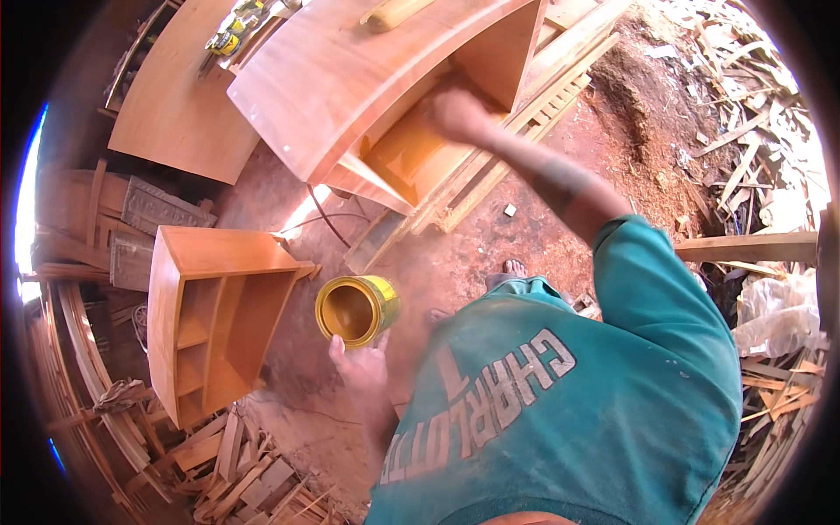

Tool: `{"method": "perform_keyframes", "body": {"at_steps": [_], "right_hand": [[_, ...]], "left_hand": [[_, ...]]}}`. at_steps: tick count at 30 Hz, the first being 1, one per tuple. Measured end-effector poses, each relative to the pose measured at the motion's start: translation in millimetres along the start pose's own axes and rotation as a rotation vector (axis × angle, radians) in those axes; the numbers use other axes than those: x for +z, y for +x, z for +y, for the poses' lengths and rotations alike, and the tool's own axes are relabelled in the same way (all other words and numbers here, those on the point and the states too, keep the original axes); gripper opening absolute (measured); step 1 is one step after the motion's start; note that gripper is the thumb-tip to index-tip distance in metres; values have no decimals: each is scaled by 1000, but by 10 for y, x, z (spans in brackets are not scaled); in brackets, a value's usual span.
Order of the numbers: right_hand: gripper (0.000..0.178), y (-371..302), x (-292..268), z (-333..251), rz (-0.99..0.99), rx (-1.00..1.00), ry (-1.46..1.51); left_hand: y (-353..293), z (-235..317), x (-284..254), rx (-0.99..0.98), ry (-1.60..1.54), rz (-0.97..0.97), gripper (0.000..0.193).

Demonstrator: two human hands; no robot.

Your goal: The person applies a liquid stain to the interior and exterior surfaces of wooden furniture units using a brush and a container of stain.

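My left hand (360, 366) grips an open yellow tin can (381, 296) from below, its round mouth tilted up and its inside brownish. My right arm reaches into the open compartment of a large curved wooden cabinet (324, 83). There my right hand (459, 115), slightly blurred, is closed like a fist against the wet-looking orange-brown inner panel (398, 166). Whatever its fingers hold is hidden. The cabinet lies on long wooden rails (472, 188).
A small shelved wooden unit (214, 324) stands at the left. Behind it is another curved panel (184, 105), with small tins (226, 42) nearby. Scrap wood (254, 472) lies at lower left, and more offcuts (752, 149) are heaped at the right. A thin cable (325, 219) crosses the dirt floor.
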State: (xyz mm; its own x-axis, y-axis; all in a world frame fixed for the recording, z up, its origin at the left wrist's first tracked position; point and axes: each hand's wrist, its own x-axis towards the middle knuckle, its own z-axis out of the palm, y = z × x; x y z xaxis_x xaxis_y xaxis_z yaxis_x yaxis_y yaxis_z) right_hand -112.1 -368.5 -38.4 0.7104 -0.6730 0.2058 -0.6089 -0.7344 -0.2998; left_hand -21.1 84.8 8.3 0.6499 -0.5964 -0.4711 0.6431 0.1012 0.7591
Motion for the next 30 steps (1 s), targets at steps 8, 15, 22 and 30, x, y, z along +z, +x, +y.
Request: {"method": "perform_keyframes", "body": {"at_steps": [8, 15, 22, 30], "right_hand": [[31, -54, -267, 431, 162, 37, 470], [27, -841, -215, -767, -109, -155, 746], [30, -775, 30, 313, 87, 77, 295], [27, -671, -486, 648, 2, 156, 207]], "left_hand": [[-28, 11, -10, 7, -29, -20, 82], [-7, 29, -82, 8, -16, -20, 83], [116, 31, -55, -23, -73, -29, 77], [121, 34, 22, -31, 81, -84, 84]]}}
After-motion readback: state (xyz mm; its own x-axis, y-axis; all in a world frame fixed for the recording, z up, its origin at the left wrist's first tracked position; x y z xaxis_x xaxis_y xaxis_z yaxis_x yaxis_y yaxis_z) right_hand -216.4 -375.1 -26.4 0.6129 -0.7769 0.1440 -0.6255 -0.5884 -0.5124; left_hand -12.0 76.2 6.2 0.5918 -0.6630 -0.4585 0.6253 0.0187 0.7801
